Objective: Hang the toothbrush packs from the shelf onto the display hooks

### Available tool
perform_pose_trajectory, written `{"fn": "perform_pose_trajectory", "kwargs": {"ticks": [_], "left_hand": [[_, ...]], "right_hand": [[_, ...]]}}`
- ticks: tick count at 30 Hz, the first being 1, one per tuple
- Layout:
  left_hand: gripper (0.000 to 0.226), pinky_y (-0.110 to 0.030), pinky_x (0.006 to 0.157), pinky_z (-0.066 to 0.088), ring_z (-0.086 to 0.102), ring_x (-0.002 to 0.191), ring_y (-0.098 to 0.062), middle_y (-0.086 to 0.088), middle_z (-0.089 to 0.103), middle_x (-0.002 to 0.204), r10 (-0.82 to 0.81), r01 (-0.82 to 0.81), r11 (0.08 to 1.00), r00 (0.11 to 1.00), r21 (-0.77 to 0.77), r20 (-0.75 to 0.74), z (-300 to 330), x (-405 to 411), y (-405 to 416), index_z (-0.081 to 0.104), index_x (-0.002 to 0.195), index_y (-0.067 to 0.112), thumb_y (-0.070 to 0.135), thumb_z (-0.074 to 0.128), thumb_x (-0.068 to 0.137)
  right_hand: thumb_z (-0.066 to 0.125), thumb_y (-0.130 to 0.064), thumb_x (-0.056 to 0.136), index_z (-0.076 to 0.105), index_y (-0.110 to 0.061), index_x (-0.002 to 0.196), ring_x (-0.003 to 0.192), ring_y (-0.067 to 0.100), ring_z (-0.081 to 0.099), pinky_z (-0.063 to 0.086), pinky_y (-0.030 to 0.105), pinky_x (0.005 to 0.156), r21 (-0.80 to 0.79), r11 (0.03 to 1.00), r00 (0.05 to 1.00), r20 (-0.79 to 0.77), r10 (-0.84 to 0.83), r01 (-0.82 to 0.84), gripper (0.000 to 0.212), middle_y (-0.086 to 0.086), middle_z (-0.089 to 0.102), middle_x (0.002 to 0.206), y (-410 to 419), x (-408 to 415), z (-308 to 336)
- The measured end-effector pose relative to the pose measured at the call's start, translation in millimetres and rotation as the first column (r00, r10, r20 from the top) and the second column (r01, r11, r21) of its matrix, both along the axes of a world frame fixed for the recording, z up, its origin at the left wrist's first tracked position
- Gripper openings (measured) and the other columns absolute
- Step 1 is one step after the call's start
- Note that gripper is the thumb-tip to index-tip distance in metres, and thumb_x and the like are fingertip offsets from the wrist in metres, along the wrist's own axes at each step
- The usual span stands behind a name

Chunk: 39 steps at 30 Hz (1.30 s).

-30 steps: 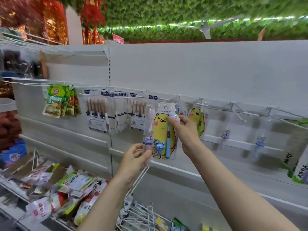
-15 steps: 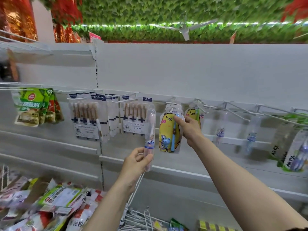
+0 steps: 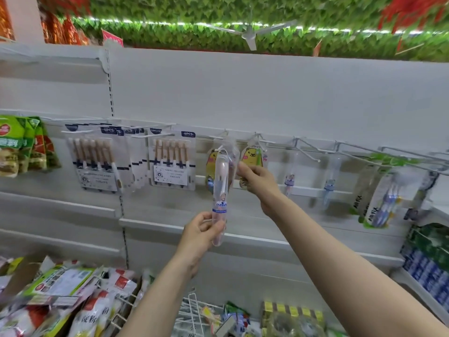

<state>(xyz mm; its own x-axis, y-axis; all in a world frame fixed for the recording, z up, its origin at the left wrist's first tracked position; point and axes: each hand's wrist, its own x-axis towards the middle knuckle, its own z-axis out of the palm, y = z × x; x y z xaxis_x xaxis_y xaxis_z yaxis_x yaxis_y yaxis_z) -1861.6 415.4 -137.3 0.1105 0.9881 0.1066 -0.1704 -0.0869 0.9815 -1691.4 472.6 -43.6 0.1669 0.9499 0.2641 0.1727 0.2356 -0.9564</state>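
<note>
Shop aisle w/ a white back panel (image 3: 243,93), green leaf trim and a white ceiling fan (image 3: 250,35) above it. A row of wire display hooks (image 3: 311,152) runs across the panel at mid height.

Left hand (image 3: 201,237) is low centre, fingers and thumb curled round the bottom end of a clear tube toothbrush pack (image 3: 220,195); pack stands about upright, its top reaching up in front of a hook. Blue-and-white label sits on its lower half, brush head visible near the top.

Right hand (image 3: 255,176) is just right of that tube's top, fingertips pinching the edge of a yellow bear toothbrush pack (image 3: 211,166) that hangs mostly hidden behind the tube. Frame is blurry there, so exact grip pts hard to read. A second yellow bear pack (image 3: 251,156) hangs on the next hook, just above the right hand.

Further left: two groups of 6-pc toothbrush packs (image 3: 172,161) hang on hooks, then green snack bags (image 3: 17,147) at the far left edge. To the right, small clear packs (image 3: 290,181) hang near the panel, and green-topped packs (image 3: 381,198) hang at the far right.

Below, bottom left, a shelf holds a jumble of bagged goods (image 3: 60,295); loose white wire hooks (image 3: 194,310) lie bottom centre.
</note>
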Motion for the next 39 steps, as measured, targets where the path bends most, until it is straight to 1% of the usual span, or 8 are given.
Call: {"fn": "perform_pose_trajectory", "kwargs": {"ticks": [4, 8, 12, 15, 20, 28, 34, 39], "left_hand": [[0.027, -0.047, 0.097, 0.053, 0.068, 0.108, -0.023, -0.002, 0.075, 0.106, -0.035, 0.035, 0.999, 0.999, -0.035, -0.011, -3, 33, -18, 0.064, 0.114, 0.015, 0.020, 0.072, 0.089], [0.026, -0.042, 0.094, 0.053, 0.069, 0.107, -0.022, -0.002, 0.076, 0.105, -0.057, 0.057, 0.998, 0.998, -0.041, 0.002, -3, 69, -37, 0.063, 0.115, 0.015, 0.017, 0.071, 0.089], [0.027, -0.038, 0.090, 0.054, 0.069, 0.105, -0.019, -0.001, 0.076, 0.105, -0.081, 0.081, 0.996, 0.997, -0.035, 0.003, -1, 106, -56, 0.063, 0.116, 0.016, 0.017, 0.070, 0.090], [0.027, -0.036, 0.088, 0.055, 0.070, 0.104, -0.019, -0.001, 0.076, 0.104, -0.090, 0.090, 0.996, 0.996, -0.023, 0.008, 2, 133, -69, 0.063, 0.116, 0.016, 0.019, 0.070, 0.090], [0.026, -0.042, 0.091, 0.055, 0.072, 0.100, -0.022, -0.005, 0.076, 0.104, -0.067, 0.066, 0.998, 0.998, 0.011, 0.018, 8, 162, -85, 0.061, 0.116, 0.013, 0.020, 0.067, 0.092], [0.027, -0.049, 0.097, 0.053, 0.073, 0.098, -0.024, -0.008, 0.077, 0.098, -0.037, 0.037, 0.999, 0.999, 0.036, 0.018, 18, 180, -75, 0.062, 0.114, 0.014, 0.024, 0.069, 0.090], [0.026, -0.048, 0.099, 0.052, 0.073, 0.097, -0.019, -0.003, 0.077, 0.098, -0.073, 0.073, 0.997, 0.997, 0.015, -0.003, 12, 180, -44, 0.063, 0.113, 0.018, 0.027, 0.069, 0.090], [0.030, -0.046, 0.097, 0.053, 0.072, 0.100, -0.019, -0.002, 0.077, 0.102, -0.120, 0.120, 0.993, 0.992, -0.009, -0.028, 7, 186, -13, 0.062, 0.116, 0.021, 0.030, 0.071, 0.089]], "right_hand": [[0.069, -0.053, 0.088, 0.072, -0.016, 0.111, 0.097, 0.010, 0.064, 0.046, 0.030, 0.085, 0.000, 0.984, 0.983, -0.021, 0.180, -0.180, 0.043, -0.002, 0.075, 0.104, -37, 19, 1], [0.076, -0.033, 0.087, 0.072, -0.017, 0.100, 0.091, 0.012, 0.061, 0.049, 0.031, 0.085, 0.047, 0.987, 0.987, -0.037, 0.157, -0.156, 0.021, 0.000, 0.070, 0.095, -66, 48, 4], [0.078, -0.029, 0.086, 0.071, -0.009, 0.105, 0.086, 0.014, 0.061, 0.049, 0.023, 0.074, 0.069, 0.991, 0.992, -0.060, 0.115, -0.111, 0.028, 0.009, 0.069, 0.095, -88, 87, 6], [0.078, -0.027, 0.086, 0.072, -0.008, 0.103, 0.084, 0.014, 0.062, 0.050, 0.023, 0.075, 0.092, 0.991, 0.991, -0.077, 0.109, -0.102, 0.027, 0.011, 0.069, 0.094, -103, 112, 8], [0.077, -0.023, 0.087, 0.071, -0.005, 0.106, 0.074, 0.002, 0.066, 0.050, 0.011, 0.065, 0.132, 0.987, 0.991, -0.086, 0.101, -0.089, 0.027, 0.011, 0.072, 0.095, -116, 139, 8], [0.078, -0.030, 0.086, 0.073, -0.007, 0.103, 0.076, 0.007, 0.064, 0.046, 0.024, 0.076, 0.142, 0.988, 0.991, -0.102, 0.082, -0.067, 0.029, 0.010, 0.075, 0.095, -104, 153, 18], [0.078, -0.030, 0.085, 0.073, -0.007, 0.101, 0.077, 0.009, 0.063, 0.048, 0.026, 0.076, 0.115, 0.993, 0.996, -0.085, 0.027, -0.017, 0.028, 0.016, 0.075, 0.101, -79, 153, 12], [0.078, -0.027, 0.086, 0.072, -0.016, 0.094, 0.081, 0.007, 0.067, 0.048, 0.023, 0.077, 0.100, 0.995, 0.994, -0.108, 0.000, 0.011, 0.015, 0.008, 0.075, 0.096, -61, 162, 7]]}}
